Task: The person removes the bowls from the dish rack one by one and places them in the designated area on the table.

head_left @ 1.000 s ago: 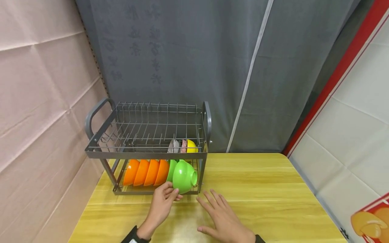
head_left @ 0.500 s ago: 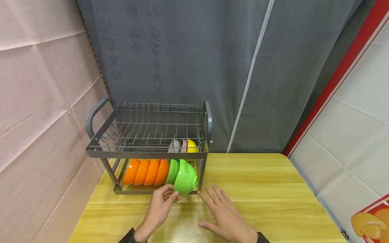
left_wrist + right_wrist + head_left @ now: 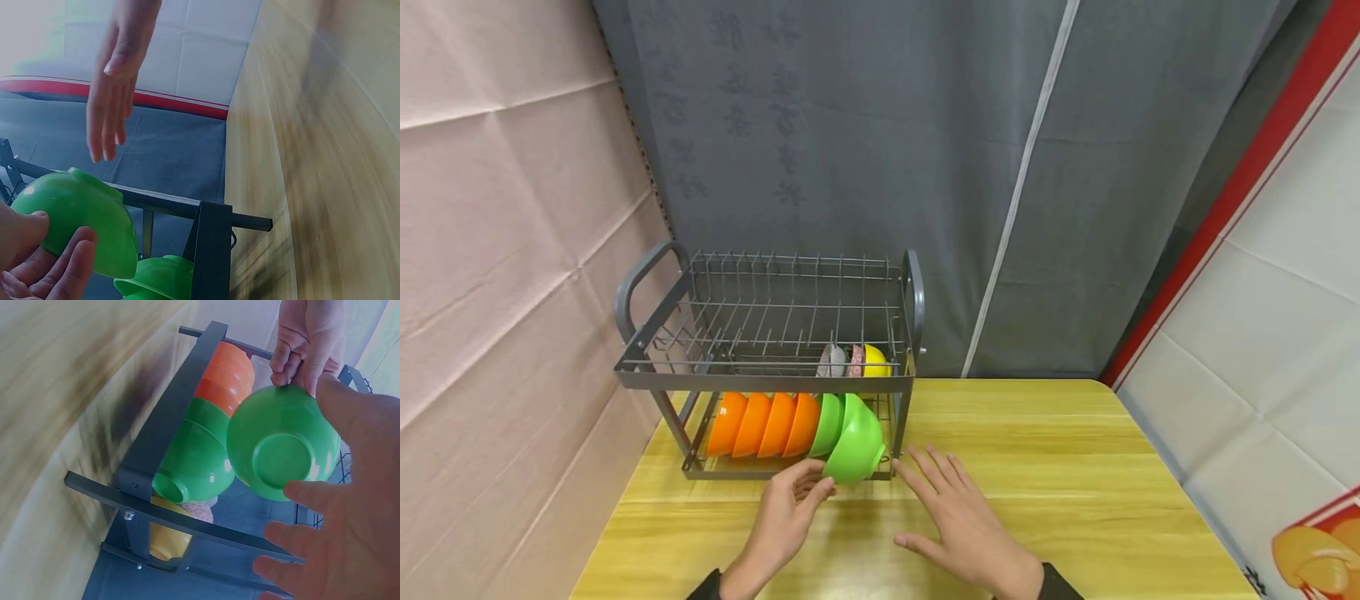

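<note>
A grey two-tier dish rack [image 3: 760, 383] stands at the table's back left. Its lower tier holds several orange bowls [image 3: 763, 423] on edge and a green bowl [image 3: 827, 421] beside them. My left hand [image 3: 811, 487] grips a second green bowl [image 3: 857, 442] by its rim at the front right of the lower tier, base facing right. In the right wrist view its fingers [image 3: 294, 365] curl over the held bowl [image 3: 278, 447]. My right hand [image 3: 934, 477] hovers open, fingers spread, just right of the bowl and the rack's front post.
A yellow bowl [image 3: 874, 361] and two patterned ones [image 3: 837, 360] sit behind the green bowls at the rack's right end. The wooden table [image 3: 1045, 467] stretches right of the rack. A pink wall lies to the left and a grey curtain behind.
The held green bowl has tipped and slid a little further into the lower tier. My right hand has moved forward, closer to the rack's right post.
</note>
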The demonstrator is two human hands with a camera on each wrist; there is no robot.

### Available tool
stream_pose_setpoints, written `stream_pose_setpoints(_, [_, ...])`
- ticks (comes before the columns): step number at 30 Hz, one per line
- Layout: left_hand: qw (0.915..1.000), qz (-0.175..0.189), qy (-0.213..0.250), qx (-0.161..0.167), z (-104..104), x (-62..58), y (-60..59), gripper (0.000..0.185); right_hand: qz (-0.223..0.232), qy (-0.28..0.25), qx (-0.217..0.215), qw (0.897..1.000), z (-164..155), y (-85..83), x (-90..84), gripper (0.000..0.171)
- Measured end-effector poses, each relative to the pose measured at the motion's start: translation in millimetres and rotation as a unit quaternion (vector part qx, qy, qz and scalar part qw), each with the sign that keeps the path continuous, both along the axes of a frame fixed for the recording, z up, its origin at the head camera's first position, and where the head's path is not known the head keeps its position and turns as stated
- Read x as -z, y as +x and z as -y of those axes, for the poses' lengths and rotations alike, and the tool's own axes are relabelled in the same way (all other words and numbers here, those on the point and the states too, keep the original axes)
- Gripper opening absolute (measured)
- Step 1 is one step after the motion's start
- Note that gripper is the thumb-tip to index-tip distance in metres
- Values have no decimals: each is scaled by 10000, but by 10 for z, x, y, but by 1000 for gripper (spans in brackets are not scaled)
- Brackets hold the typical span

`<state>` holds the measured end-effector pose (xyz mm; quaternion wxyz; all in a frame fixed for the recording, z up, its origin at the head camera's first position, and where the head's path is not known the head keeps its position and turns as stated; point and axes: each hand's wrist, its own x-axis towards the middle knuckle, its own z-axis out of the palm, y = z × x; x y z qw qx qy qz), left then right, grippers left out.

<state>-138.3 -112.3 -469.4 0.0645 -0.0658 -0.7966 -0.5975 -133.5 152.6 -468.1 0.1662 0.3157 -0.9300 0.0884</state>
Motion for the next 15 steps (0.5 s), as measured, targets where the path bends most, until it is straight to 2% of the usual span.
stream_pose_setpoints(7, [9979,-207,-600,-125,23,-9,37,13,-29,6,3,10000,6,-14,-114,83])
stream_pose_setpoints(15, [9955,-412,-854,18,38,1,67,11,-283,-53,-29,9996,35,6,-228,86])
